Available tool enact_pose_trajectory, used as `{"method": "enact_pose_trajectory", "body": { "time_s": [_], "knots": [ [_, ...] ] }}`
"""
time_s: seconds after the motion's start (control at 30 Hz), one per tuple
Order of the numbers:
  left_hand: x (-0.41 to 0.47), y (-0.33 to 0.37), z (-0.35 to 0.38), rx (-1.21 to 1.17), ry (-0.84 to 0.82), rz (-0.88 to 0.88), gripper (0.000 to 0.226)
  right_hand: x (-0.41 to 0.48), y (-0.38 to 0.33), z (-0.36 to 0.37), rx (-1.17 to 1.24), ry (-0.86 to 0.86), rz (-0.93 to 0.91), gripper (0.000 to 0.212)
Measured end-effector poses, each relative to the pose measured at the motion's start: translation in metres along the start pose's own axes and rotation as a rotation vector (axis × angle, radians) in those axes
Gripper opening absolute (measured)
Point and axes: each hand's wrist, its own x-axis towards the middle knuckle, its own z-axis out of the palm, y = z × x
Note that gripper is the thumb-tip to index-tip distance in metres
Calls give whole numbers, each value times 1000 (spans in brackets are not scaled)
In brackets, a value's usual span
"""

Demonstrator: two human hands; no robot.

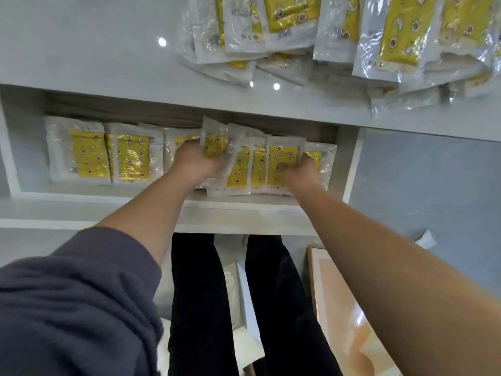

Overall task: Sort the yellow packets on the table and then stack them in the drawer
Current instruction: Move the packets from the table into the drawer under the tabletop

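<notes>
Both hands reach down into the open drawer (pixel 244 206), set apart with a bunch of packets (pixel 244 172) standing on edge between them. On the left, the left hand (pixel 193 162) grips a raised packet (pixel 214 141) near the drawer's middle, fingers curled round its lower part, so it sticks up above its neighbours towards the table's near edge. Over by the drawer's right wall, the right hand (pixel 301 170) is clamped on the outer end of the bunch, fingers wrapped over the face of one packet, with one last packet between the hand and the wall. In the drawer's left half a corner stack (pixel 86 158) and a second stack (pixel 131 158) lie flat, touching side by side; a narrow gap separates the corner stack from the left wall, and a pale strip of drawer floor shows along the front edge. Behind all the packets a dark gap runs under the table (pixel 81 50). A loose heap of packets (pixel 393 36) covers the table's far right part, its lowest ones lying just short of the near edge.
</notes>
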Motion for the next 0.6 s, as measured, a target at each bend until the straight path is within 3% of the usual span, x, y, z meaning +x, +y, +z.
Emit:
{"method": "enact_pose_trajectory", "body": {
  "time_s": [0.13,0.2,0.43,0.53,0.6],
  "knots": [
    [-9,-2,11,167,184,-1,61,-2,16,-16,-180,95,-29,41],
    [-16,-1,9,142,230,11,54,-2,25,-27,-208,120,-20,45],
    [-26,9,25,-90,-18,50,17,11,32,-42,-252,204,-18,49],
    [-26,5,11,-160,45,2,51,3,34,-42,-308,202,-84,53],
    [-23,-8,-9,-132,115,-13,59,-4,34,-40,-349,200,-161,52]
  ]
}}
